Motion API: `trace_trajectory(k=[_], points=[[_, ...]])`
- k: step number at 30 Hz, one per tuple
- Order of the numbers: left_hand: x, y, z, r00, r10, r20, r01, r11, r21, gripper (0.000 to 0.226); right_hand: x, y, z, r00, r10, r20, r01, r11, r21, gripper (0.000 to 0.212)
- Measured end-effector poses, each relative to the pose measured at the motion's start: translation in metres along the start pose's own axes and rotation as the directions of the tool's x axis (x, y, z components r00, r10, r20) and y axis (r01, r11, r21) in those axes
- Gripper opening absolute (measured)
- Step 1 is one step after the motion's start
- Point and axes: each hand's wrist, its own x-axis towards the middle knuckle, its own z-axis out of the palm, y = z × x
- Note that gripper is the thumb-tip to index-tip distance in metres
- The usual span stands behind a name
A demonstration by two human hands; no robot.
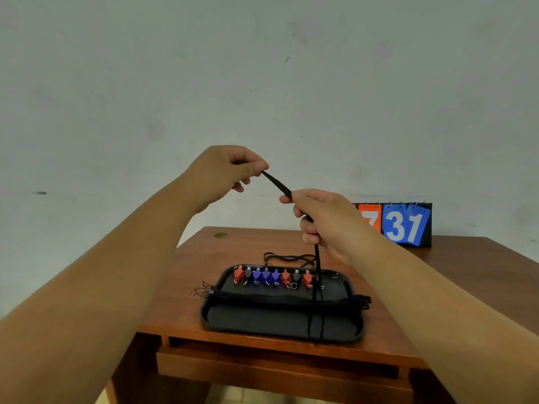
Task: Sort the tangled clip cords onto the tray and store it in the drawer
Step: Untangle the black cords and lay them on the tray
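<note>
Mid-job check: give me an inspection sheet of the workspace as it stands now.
Surface: wooden desk, drawer below its front edge.
Job's things: black tray holds a row of red, blue and black clips; bundled cords lie across it.
Clutter: flip scoreboard at back right.
Grippers: left hand pinches and right hand grips one black cord, raised above the tray.
Cables: loose cord loops behind the tray.
Surroundings: pale wall.

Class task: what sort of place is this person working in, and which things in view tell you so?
Probably a plain indoor room staged for a counted exercise: a bare pale wall, a wooden desk with a drawer, and a flip number board showing 31.
</note>
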Motion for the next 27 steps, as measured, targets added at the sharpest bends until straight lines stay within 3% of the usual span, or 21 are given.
trace_trajectory(k=[7,13,20,27], points=[[-0.028,-0.048,0.000,0.996,-0.090,-0.015,0.089,0.995,-0.038,0.011,-0.004,0.024,-0.021,0.988,0.133,0.082,-0.124,0.986,-0.109,0.025],[-0.049,-0.089,0.009,0.981,-0.183,-0.065,0.176,0.979,-0.106,0.011,-0.006,0.047,-0.044,0.985,0.165,0.044,-0.137,0.919,-0.370,0.021],[-0.075,-0.145,0.019,0.961,-0.262,-0.087,0.262,0.965,-0.009,0.012,-0.006,0.083,-0.075,0.993,0.117,0.018,-0.074,0.730,-0.680,0.016],[-0.101,-0.190,0.036,0.944,-0.314,-0.102,0.326,0.935,0.136,0.010,-0.007,0.122,-0.092,0.999,0.021,0.027,0.011,0.560,-0.828,0.015]])
